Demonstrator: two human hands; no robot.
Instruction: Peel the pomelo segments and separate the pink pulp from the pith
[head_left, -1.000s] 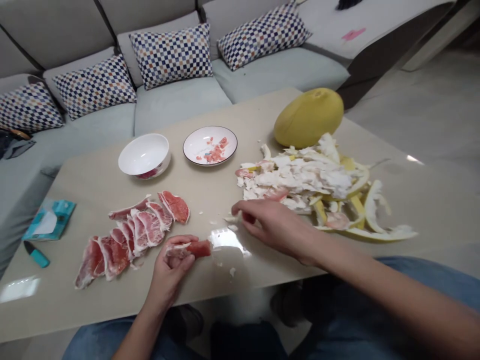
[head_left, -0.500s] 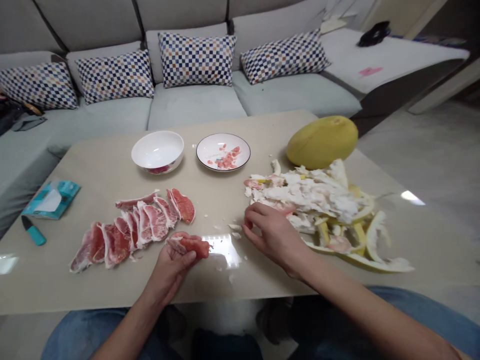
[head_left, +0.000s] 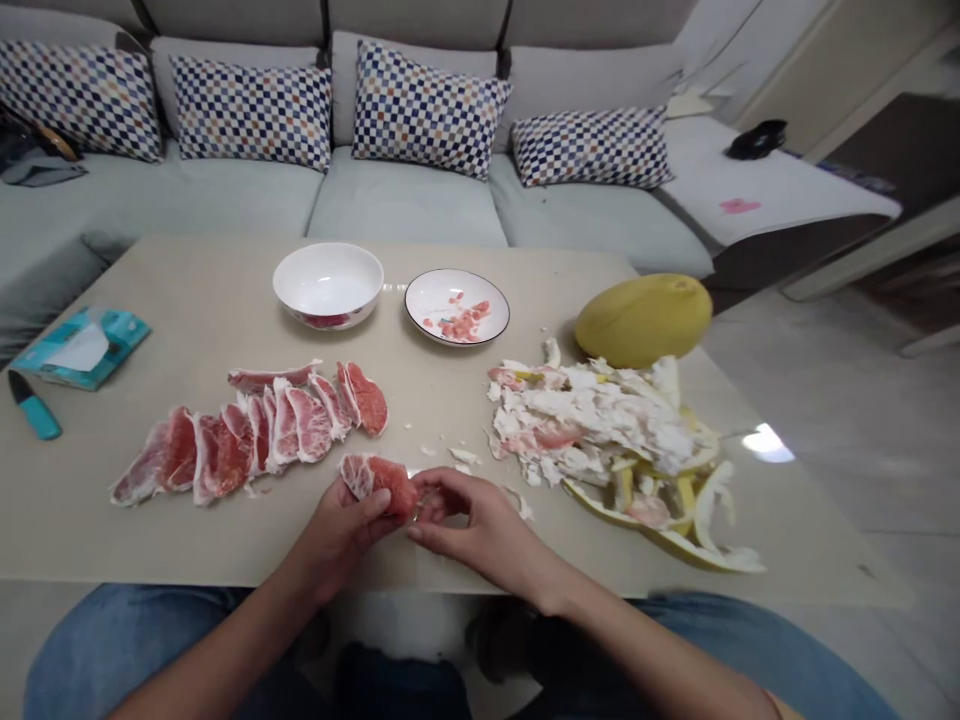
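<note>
My left hand (head_left: 346, 525) is closed around a partly peeled pomelo segment (head_left: 390, 484), with its thumb pressed on the red flesh. White membrane still covers the segment's left end. At its right end, the bent fingertips of my right hand (head_left: 472, 525) pinch the edge; a wisp of membrane seems to be there, too small to make out clearly. Left of my hands, several red pomelo segments (head_left: 300, 425) with white skin lie in a row. To the right is a heap of white membrane and pith (head_left: 592, 415) on yellow peel (head_left: 682, 545).
A white bowl (head_left: 328, 280) and a plate (head_left: 491, 325) holding red flesh bits stand at the back. A whole pomelo (head_left: 645, 318) rests behind the peel heap. A tissue pack (head_left: 90, 345) and a teal-handled knife (head_left: 36, 412) lie far left. Scraps dot the table (head_left: 225, 550).
My right hand has moved left from the scrap heap to the segment in my left hand. The segment has turned to show more red flesh. The camera view has also shifted.
</note>
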